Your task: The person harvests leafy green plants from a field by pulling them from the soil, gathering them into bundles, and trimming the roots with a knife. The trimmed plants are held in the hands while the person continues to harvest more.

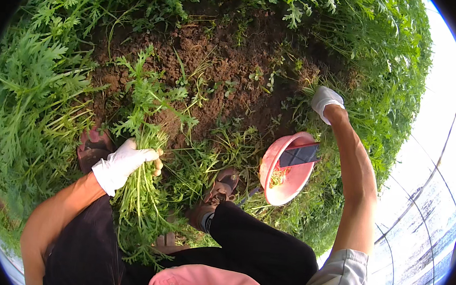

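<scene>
My left hand (130,162), in a white glove, is closed around a thick bunch of cut or pulled leafy greens (139,200). The lobed leaves look like crown daisy. Pale stems fan out below the fist, and leafy tops stick out above and below it. Over at the right, my right hand (326,102), also in a white glove, is down among the bases of standing greens (371,110). Its fingers are turned away and hidden, with thin stems beside the knuckles. Whether it grips them cannot be seen.
A tilted pink plastic basin (268,170) stands below my right hand, holding plant scraps (278,175) and a dark flat rectangular object (299,155). Brown soil (215,60) with small weeds lies ahead. My shoes (224,181) are among greens. A film-covered wall (412,223) curves at right.
</scene>
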Tool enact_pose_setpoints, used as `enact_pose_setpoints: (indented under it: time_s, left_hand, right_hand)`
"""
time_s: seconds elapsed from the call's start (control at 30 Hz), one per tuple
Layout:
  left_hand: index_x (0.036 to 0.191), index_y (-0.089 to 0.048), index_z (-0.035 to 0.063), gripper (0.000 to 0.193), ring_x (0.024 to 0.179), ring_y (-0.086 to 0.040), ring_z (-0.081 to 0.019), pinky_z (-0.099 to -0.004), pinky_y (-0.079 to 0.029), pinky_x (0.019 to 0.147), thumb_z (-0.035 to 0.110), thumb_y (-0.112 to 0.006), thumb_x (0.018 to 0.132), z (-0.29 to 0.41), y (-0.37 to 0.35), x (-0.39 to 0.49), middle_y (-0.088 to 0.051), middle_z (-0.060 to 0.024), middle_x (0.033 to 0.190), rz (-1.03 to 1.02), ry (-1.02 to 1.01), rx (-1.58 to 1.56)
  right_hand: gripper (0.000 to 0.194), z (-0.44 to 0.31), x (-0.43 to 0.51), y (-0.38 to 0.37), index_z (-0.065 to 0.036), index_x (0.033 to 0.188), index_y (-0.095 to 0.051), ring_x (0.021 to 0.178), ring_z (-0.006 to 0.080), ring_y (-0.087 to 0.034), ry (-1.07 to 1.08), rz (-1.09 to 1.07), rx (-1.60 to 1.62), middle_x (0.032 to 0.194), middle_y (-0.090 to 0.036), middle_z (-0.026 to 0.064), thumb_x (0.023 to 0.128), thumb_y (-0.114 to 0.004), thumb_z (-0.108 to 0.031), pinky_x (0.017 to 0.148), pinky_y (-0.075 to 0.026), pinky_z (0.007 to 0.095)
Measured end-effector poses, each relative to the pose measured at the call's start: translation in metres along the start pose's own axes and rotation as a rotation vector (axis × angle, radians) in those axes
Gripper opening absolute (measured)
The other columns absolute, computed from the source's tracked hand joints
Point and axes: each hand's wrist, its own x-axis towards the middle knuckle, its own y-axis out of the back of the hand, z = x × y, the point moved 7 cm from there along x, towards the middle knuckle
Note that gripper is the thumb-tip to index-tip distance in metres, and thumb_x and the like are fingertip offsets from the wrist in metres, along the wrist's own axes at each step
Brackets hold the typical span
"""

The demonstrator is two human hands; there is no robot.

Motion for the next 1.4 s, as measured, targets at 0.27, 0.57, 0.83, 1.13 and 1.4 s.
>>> enact_pose_setpoints:
  time_s: [0.27, 0.57, 0.83, 1.13, 1.4]
  left_hand:
    - [0.101, -0.059, -0.0035, 0.02, 0.066, -0.064, -0.0193, -0.0326, -0.053, 0.064, 0.012, -0.062, 0.089, -0.001, 0.002, 0.005, -0.066, -0.0102, 0.077, 0.003, 0.02, 0.049]
    - [0.107, -0.057, -0.0053, 0.026, 0.069, -0.064, -0.0197, -0.0334, -0.054, 0.067, 0.013, -0.061, 0.089, -0.005, 0.003, 0.013, -0.067, -0.0112, 0.08, -0.007, -0.006, 0.099]
    - [0.105, -0.057, -0.0031, 0.022, 0.071, -0.063, -0.019, -0.0338, -0.053, 0.068, 0.011, -0.061, 0.089, -0.006, 0.005, 0.01, -0.065, -0.0097, 0.078, 0.109, 0.043, 0.064]
    - [0.106, -0.056, -0.0031, 0.025, 0.073, -0.063, -0.0192, -0.0336, -0.053, 0.068, 0.015, -0.061, 0.089, -0.004, 0.0, 0.017, -0.064, -0.0091, 0.08, 0.068, 0.018, 0.104]
    - [0.105, -0.056, -0.0022, 0.026, 0.074, -0.064, -0.0188, -0.0332, -0.053, 0.069, 0.016, -0.063, 0.089, -0.005, 0.003, 0.011, -0.065, -0.0088, 0.081, 0.092, 0.019, 0.09]
  right_hand:
    - [0.022, 0.023, 0.021, -0.029, -0.01, 0.088, -0.072, 0.082, 0.0229, -0.069, 0.36, -0.052, -0.604, 0.083, -0.068, 0.0077, 0.088, -0.05, -0.014, 0.071, -0.053, 0.0299]
    - [0.026, 0.105, 0.023, 0.051, -0.007, 0.102, -0.071, 0.103, 0.0364, -0.064, -0.158, 0.248, 0.072, 0.104, -0.069, 0.0175, 0.086, -0.051, -0.018, 0.08, -0.053, 0.0393]
    - [0.024, 0.12, 0.034, -0.017, -0.005, 0.1, -0.07, 0.104, 0.038, -0.064, -0.285, 0.329, 0.191, 0.105, -0.068, 0.022, 0.084, -0.055, -0.014, 0.083, -0.053, 0.0419]
    - [0.023, 0.143, 0.078, -0.064, -0.002, 0.099, -0.069, 0.104, 0.0404, -0.062, -0.27, 0.245, 0.561, 0.101, -0.068, 0.0227, 0.085, -0.053, -0.01, 0.086, -0.05, 0.0427]
    - [0.053, 0.106, 0.087, -0.071, -0.001, 0.13, -0.047, 0.107, 0.0366, -0.062, 0.003, 0.207, 0.74, 0.11, -0.067, 0.0226, 0.087, -0.066, -0.026, 0.094, -0.047, 0.0411]
